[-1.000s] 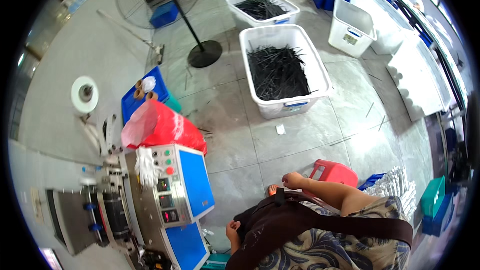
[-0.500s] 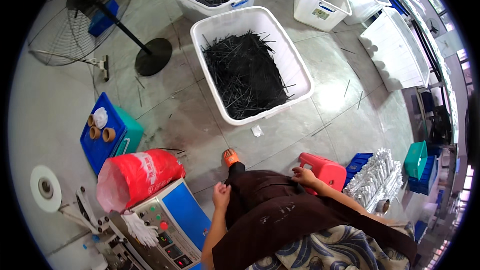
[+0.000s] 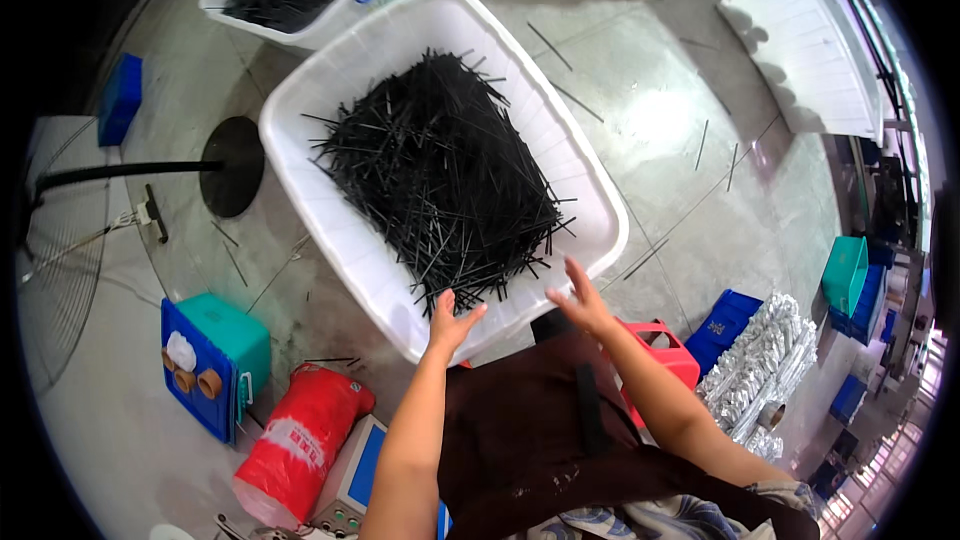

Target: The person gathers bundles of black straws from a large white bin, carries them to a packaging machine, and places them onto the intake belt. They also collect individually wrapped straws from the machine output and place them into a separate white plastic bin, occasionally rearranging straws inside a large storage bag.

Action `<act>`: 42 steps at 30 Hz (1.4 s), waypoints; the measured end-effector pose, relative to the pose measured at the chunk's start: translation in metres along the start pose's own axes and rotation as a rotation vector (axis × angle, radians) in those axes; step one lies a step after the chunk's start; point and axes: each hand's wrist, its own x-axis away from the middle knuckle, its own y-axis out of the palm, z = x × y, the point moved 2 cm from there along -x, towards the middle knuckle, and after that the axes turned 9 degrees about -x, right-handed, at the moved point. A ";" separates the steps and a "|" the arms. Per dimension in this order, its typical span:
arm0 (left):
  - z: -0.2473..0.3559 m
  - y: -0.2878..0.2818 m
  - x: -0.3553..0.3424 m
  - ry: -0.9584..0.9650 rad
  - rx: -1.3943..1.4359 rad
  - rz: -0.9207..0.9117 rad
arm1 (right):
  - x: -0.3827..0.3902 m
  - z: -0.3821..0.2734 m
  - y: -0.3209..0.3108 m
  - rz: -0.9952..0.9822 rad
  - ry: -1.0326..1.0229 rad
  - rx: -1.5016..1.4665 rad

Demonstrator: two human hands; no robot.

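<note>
Black thin sticks (image 3: pixel 440 175) heap in the white tub (image 3: pixel 590 195), dead ahead; your left hand (image 3: pixel 452 316) is nearer, right hand (image 3: pixel 578 297) beside it, both grips open, empty.

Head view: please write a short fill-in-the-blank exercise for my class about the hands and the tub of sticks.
1. The white tub holds a heap of thin ____ sticks.
2. The left hand reaches over the tub's ____ rim.
3. The right hand is ____, holding nothing.
4. A ____ sack lies on the floor left of the left forearm.

Missing words: black; near; open; red
</note>
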 end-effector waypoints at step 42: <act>-0.048 0.041 -0.276 -0.260 -0.229 0.161 | -0.354 0.170 0.036 -0.086 0.626 0.135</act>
